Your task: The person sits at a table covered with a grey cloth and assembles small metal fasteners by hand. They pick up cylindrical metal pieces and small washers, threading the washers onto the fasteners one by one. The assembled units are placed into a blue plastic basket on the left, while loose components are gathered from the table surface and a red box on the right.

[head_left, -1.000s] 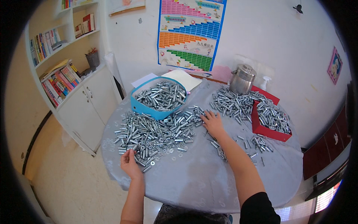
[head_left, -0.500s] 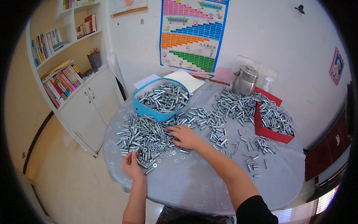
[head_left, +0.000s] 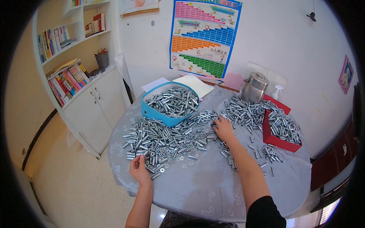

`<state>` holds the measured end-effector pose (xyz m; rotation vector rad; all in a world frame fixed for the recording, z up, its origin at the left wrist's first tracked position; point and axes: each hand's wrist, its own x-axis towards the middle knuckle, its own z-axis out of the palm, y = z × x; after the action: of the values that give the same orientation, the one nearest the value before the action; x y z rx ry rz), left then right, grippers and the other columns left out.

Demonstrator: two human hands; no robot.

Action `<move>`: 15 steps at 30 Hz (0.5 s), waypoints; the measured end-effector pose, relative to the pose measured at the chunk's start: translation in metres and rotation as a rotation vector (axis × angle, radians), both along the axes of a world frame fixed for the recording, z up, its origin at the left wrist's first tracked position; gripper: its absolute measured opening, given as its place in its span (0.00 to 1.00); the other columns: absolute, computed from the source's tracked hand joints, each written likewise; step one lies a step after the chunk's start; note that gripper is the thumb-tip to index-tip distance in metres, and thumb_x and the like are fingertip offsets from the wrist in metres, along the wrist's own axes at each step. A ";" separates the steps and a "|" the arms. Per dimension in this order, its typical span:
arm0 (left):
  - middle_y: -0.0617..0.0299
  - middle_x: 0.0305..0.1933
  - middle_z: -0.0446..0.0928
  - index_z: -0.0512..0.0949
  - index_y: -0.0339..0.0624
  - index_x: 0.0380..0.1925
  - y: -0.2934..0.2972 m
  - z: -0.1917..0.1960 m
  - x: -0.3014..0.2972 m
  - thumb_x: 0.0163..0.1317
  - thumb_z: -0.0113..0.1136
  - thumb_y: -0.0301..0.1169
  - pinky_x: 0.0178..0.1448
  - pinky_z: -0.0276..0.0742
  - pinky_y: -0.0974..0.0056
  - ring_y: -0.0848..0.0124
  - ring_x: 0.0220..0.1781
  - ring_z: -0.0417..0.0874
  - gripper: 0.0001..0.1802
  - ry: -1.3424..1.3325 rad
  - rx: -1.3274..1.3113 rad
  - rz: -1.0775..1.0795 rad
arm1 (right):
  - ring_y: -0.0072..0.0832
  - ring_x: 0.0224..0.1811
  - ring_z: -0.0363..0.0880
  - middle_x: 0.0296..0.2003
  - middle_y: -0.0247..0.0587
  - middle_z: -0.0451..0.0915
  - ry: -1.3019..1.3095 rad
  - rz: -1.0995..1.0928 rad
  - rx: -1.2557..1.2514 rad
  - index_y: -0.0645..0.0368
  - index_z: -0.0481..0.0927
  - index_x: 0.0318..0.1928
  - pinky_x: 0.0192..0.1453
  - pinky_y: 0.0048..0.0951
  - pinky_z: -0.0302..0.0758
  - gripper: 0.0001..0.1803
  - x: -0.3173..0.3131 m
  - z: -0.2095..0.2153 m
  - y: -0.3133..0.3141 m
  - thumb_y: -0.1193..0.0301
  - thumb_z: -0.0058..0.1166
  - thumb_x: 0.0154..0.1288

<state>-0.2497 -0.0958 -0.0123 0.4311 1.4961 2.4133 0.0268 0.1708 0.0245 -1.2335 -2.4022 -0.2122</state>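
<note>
A broad heap of silvery metal bolts and sleeves (head_left: pixel 159 133) covers the table's left middle, with small washers (head_left: pixel 171 151) scattered along its near side. At the heap's near left edge is my left hand (head_left: pixel 140 173), thumb and fingertips pinched together; whatever lies between them is too small to make out. My right hand (head_left: pixel 224 129) reaches over a band of metal sleeves (head_left: pixel 207 116) in the middle, palm down, fingers somewhat apart and touching the pieces. The tips of its fingers are partly lost among the metal.
A blue bin (head_left: pixel 167 121) full of metal sleeves stands behind the heap. To the right, a red box (head_left: pixel 279 142) holds more, beside a steel pot (head_left: pixel 255 88) and a spray bottle (head_left: pixel 277 91). A grey cloth (head_left: pixel 205 190) covers the round table. Bookshelves (head_left: pixel 76 49) stand at left.
My right hand has moved right and away from me, from the bolt heap to the sleeves in the middle. My left hand stays pinched at the heap's edge. The view has shifted slightly.
</note>
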 end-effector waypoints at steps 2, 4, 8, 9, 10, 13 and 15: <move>0.62 0.30 0.77 0.76 0.36 0.32 0.001 0.000 0.001 0.58 0.59 0.23 0.39 0.73 0.74 0.76 0.32 0.78 0.03 -0.002 -0.004 0.003 | 0.45 0.53 0.70 0.51 0.50 0.72 0.032 0.014 0.102 0.59 0.76 0.47 0.57 0.41 0.67 0.20 -0.002 0.001 -0.001 0.71 0.56 0.51; 0.62 0.30 0.77 0.76 0.35 0.32 0.003 0.000 0.002 0.58 0.59 0.23 0.39 0.73 0.74 0.76 0.32 0.78 0.03 0.001 -0.001 0.004 | 0.46 0.52 0.71 0.50 0.52 0.72 0.159 0.167 0.095 0.60 0.77 0.45 0.55 0.41 0.68 0.19 -0.012 0.006 -0.003 0.74 0.56 0.49; 0.61 0.31 0.77 0.75 0.34 0.32 -0.001 0.001 0.001 0.58 0.59 0.23 0.39 0.73 0.73 0.76 0.32 0.78 0.04 -0.002 -0.019 0.014 | 0.45 0.54 0.69 0.52 0.48 0.71 0.201 0.616 -0.009 0.60 0.74 0.47 0.58 0.41 0.66 0.22 -0.085 0.043 -0.059 0.75 0.58 0.47; 0.61 0.31 0.77 0.75 0.34 0.33 -0.001 0.000 0.000 0.58 0.59 0.24 0.39 0.73 0.73 0.75 0.32 0.78 0.04 -0.003 -0.013 0.019 | 0.44 0.56 0.68 0.53 0.46 0.70 0.199 0.722 -0.072 0.58 0.73 0.49 0.59 0.40 0.65 0.23 -0.106 0.053 -0.075 0.74 0.58 0.48; 0.61 0.30 0.77 0.75 0.34 0.33 0.000 0.000 0.001 0.58 0.59 0.24 0.39 0.73 0.73 0.75 0.32 0.78 0.05 -0.003 -0.003 0.008 | 0.44 0.56 0.67 0.54 0.46 0.69 0.177 0.798 -0.054 0.58 0.73 0.49 0.59 0.40 0.65 0.24 -0.124 0.052 -0.082 0.73 0.59 0.48; 0.60 0.31 0.77 0.75 0.34 0.33 0.001 0.005 0.003 0.59 0.59 0.24 0.40 0.73 0.73 0.75 0.32 0.78 0.05 -0.010 -0.045 0.000 | 0.43 0.59 0.64 0.57 0.46 0.67 0.140 0.931 -0.047 0.58 0.73 0.50 0.62 0.42 0.61 0.26 -0.176 0.052 -0.102 0.68 0.61 0.48; 0.59 0.32 0.77 0.75 0.33 0.33 0.000 0.007 0.003 0.58 0.59 0.24 0.40 0.72 0.72 0.74 0.34 0.78 0.06 -0.015 -0.027 0.001 | 0.44 0.60 0.63 0.56 0.47 0.67 0.171 0.925 -0.045 0.58 0.73 0.51 0.64 0.42 0.59 0.28 -0.207 0.044 -0.104 0.61 0.61 0.48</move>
<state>-0.2469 -0.0962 -0.0055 0.4061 1.5210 2.3891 -0.1800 0.0665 0.0683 -0.0575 -2.5490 0.2219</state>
